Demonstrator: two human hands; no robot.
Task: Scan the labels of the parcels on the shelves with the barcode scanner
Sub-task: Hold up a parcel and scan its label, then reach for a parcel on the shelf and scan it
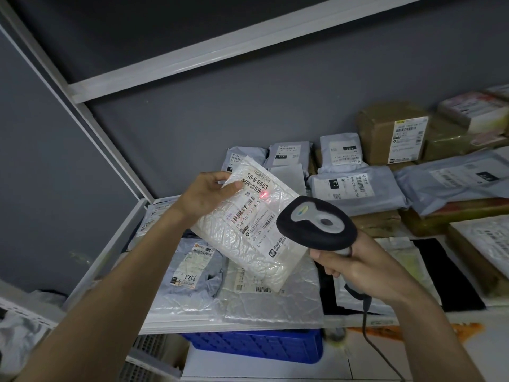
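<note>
1. Left hand [205,195] grips a white parcel [253,224] at frame centre, lifted above the shelf [129,230].
2. Right hand [355,267] grips the barcode scanner [316,223]; its red dot [264,194] lies on the label.
3. Many shelved parcels appear unscanned.

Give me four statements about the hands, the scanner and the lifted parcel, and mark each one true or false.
1. The left hand holds the white parcel up. True.
2. The barcode scanner lies on the shelf. False: the right hand grips its handle.
3. A red light spot falls on the parcel's label. True.
4. The blue crate stands on top of the shelf. False: it sits beneath it.
</note>
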